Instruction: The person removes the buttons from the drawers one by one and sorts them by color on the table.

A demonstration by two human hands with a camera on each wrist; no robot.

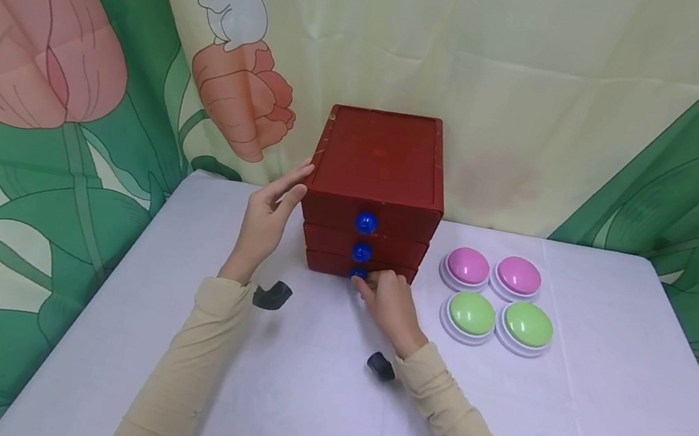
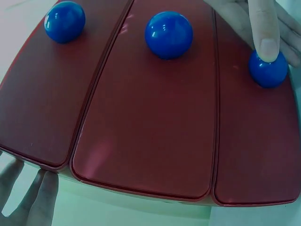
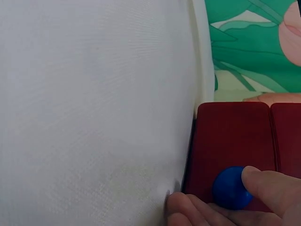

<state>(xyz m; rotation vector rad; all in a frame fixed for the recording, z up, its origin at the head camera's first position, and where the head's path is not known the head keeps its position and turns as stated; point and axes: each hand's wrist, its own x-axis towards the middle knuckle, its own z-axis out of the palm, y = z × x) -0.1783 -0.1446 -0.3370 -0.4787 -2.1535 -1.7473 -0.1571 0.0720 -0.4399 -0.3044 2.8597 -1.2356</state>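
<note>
A dark red three-drawer box [image 1: 381,158] stands on the table, its drawers closed and each fronted by a round blue knob. At the lowest drawer, my right hand [image 1: 392,307] pinches the bottom knob [image 3: 231,188], thumb on one side and curled fingers on the other. The middle knob [image 2: 169,35] and the top knob [image 2: 65,21] are untouched. My left hand [image 1: 266,224] rests its extended fingers against the left side of the box, near its upper front corner; in the left wrist view those fingertips [image 2: 42,200] show beside the top drawer.
Right of the box sit two pink push buttons [image 1: 468,266] and two green push buttons [image 1: 472,314] on white bases. The white table [image 1: 305,409] ends at a printed curtain [image 1: 522,123] behind the box. Black wrist-camera pieces [image 1: 272,296] show beside both wrists.
</note>
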